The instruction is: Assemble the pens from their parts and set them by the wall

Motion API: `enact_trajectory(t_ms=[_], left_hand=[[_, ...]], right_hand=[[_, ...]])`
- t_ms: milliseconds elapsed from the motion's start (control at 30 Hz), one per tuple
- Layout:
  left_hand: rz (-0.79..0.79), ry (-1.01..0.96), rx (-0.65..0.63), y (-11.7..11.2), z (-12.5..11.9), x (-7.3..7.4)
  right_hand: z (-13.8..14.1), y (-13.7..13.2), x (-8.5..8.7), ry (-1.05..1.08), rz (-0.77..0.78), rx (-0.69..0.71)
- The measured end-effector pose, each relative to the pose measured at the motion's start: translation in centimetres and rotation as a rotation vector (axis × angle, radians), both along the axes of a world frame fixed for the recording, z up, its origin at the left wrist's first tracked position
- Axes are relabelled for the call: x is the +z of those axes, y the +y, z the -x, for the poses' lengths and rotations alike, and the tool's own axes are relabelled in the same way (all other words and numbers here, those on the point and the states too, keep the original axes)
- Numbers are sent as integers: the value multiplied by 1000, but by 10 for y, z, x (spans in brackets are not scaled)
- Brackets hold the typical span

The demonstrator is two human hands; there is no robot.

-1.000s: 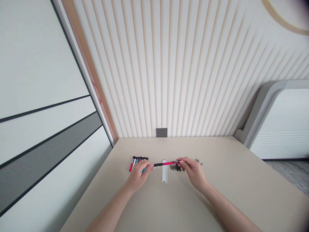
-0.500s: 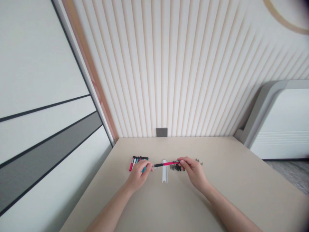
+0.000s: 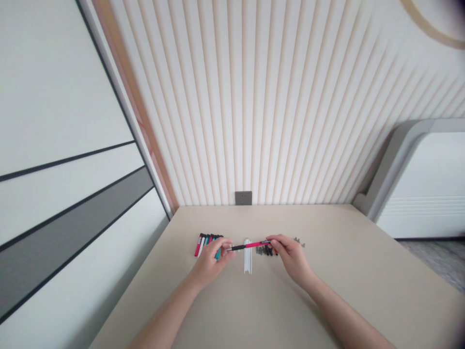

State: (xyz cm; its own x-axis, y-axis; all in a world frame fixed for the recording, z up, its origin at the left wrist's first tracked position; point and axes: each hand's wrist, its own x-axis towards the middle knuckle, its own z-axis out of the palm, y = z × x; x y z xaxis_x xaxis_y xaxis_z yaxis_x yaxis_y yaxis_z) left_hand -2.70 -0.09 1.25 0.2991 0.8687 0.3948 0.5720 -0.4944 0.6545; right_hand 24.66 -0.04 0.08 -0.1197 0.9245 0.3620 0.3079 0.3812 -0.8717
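My two hands hold a slim pen (image 3: 249, 245) level above the beige table (image 3: 254, 300), its barrel pink and its front part black. My right hand (image 3: 288, 254) is shut on the pink end, and my left hand (image 3: 212, 261) pinches the black end. Under the pen's middle lies a bundle of narrow white strips (image 3: 247, 256). Left of it, touching my left hand, stands a row of red, white, teal and black markers (image 3: 205, 244). Small dark parts (image 3: 264, 250) lie just beyond my right fingers, partly hidden by them.
A few small grey pieces (image 3: 298, 242) lie right of my right hand. The table's far edge meets a ribbed cream wall carrying a grey wall socket (image 3: 243, 198). A white panelled unit (image 3: 421, 189) stands at the right, and a striped white panel (image 3: 65, 160) rises at the left.
My left hand has slid slightly right along the pen, toward its black end. The pen stays level between my hands, and the view has tilted a little.
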Motion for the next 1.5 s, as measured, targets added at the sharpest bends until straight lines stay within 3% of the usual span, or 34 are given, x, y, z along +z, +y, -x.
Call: enact_trajectory(t_ms=[267,600,1100,1167,1333,1500], left_hand=[[-33,66,-50,1,1,3],[34,-2,51,-1,-3,10],[179,-264,130,9,4,-9],[187,-288,130,10,4,-9],[183,-278,135,11,5,-9],[150,-196,119,8,3,-6]], right_hand=[[1,-1,-2,43,2,3],[-7,1,1,183,64,-110],[-21,12,2,226,121,-216],[-26,13,4,172,164,-150],[-42,10,7,-198,358,268],[-50,7,4,-346,411,351]])
